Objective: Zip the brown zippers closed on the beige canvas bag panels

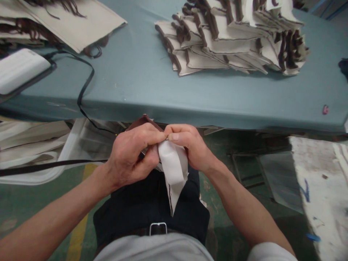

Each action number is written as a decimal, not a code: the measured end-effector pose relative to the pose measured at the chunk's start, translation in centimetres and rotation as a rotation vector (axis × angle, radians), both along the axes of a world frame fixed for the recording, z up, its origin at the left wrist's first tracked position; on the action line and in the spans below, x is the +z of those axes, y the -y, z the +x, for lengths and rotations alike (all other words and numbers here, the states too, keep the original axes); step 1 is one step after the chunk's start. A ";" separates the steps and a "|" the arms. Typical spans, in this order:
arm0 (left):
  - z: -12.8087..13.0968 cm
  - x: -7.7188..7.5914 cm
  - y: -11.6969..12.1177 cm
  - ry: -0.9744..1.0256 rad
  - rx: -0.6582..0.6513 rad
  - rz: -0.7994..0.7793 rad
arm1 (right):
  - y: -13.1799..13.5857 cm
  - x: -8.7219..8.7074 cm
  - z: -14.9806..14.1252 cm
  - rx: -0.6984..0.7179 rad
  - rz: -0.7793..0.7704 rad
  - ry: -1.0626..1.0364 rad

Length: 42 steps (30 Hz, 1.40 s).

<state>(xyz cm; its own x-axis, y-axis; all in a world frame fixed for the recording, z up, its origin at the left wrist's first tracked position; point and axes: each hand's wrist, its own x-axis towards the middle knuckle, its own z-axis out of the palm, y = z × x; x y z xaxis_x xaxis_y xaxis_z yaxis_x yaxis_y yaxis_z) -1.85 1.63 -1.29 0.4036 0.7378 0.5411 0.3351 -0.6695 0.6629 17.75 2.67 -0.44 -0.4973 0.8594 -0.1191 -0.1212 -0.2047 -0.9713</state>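
My left hand (134,154) and my right hand (190,146) meet over my lap, just below the front edge of the blue-grey table (141,83). Both pinch the top of a small white fabric piece (174,174) with a brown edge; it hangs down between them to a point. A brown flap of the same piece shows above my left knuckles. Fingers of both hands are closed tight on the cloth.
A fanned stack of cream and brown fabric pieces (231,40) lies at the table's back right. More cream pieces (73,21) lie back left, beside a white padded block (21,69). A black strap (84,87) trails off the edge. A white bin (78,145) stands below left.
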 end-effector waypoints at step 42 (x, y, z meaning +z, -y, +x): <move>-0.3 2.6 -2.6 -0.257 -0.301 -0.411 | 0.3 0.5 2.4 -0.079 1.117 0.708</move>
